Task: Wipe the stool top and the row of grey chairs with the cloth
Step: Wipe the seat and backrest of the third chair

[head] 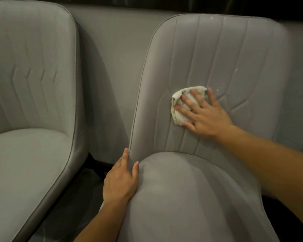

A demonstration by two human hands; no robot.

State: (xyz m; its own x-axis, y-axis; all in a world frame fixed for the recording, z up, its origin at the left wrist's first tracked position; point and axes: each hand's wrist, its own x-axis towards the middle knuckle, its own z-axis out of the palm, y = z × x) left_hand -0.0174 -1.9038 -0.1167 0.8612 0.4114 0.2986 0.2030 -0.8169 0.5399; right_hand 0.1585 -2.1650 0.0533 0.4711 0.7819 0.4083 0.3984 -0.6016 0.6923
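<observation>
cloth [185, 103] lies bunched at centre right on the grey chair [217, 58] backrest, pressed under the right hand [206, 114]'s flat fingers; left hand [120, 182] grips the chair edge; backrest wiping underway, specks at upper right likely next

The cloth [184, 105] lies on the right chair's [217, 58] backrest, above its seat; the left chair [30, 84] stands just beside that chair.

We note dim, flat indoor light, source unclear. Soft shadows fall between the chairs [208, 84]. Edges bow and smear; right forearm perhaps motion-blurred.
</observation>
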